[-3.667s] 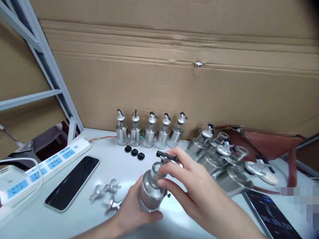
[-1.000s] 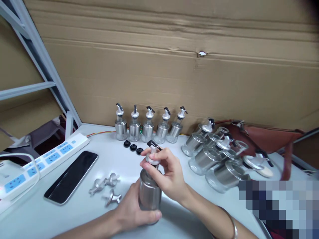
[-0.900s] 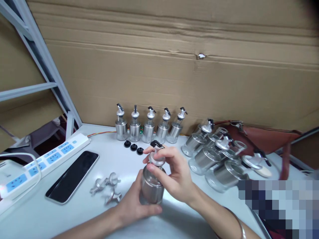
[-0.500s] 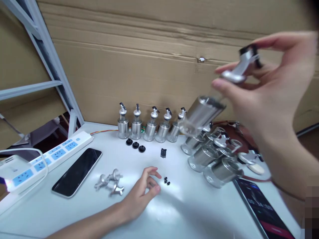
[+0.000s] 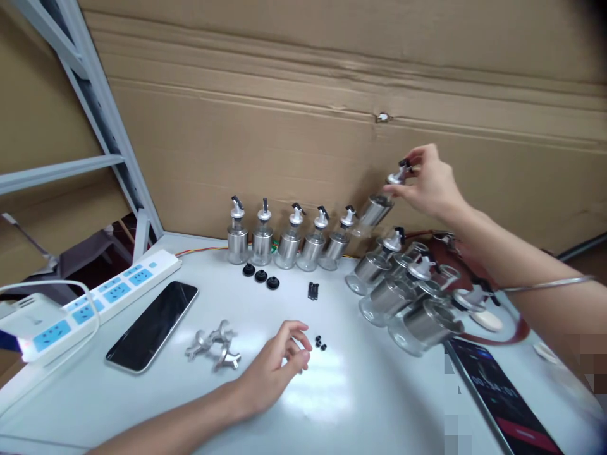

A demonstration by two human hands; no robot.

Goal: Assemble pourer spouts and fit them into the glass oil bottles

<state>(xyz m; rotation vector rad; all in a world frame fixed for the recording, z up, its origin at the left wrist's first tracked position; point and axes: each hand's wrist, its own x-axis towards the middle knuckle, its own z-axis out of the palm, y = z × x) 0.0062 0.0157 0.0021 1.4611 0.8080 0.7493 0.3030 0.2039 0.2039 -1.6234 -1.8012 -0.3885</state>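
Note:
My right hand (image 5: 427, 180) grips an oil bottle (image 5: 377, 212) by its silver-and-black pourer cap. The bottle hangs tilted near the cardboard, beside the right end of a row of similar bottles (image 5: 288, 243). My left hand (image 5: 279, 366) rests over the table with fingers loosely curled and apart, holding nothing. Just right of its fingertips lie several tiny black plugs (image 5: 321, 343). Silver pourer spouts (image 5: 215, 344) lie left of that hand. Behind are three round black stoppers (image 5: 260, 276) and some small black flip levers (image 5: 313, 291).
More glass-and-steel bottles (image 5: 386, 297) stand at the right, some with pourers. A phone showing a timer (image 5: 502, 392) lies at the front right. A dark phone (image 5: 152, 327) and a white power strip (image 5: 114, 294) are at left. A cardboard wall (image 5: 284, 126) closes the back.
My right hand has carried the bottle away from me, lower and toward the back row. My left hand stays almost in place.

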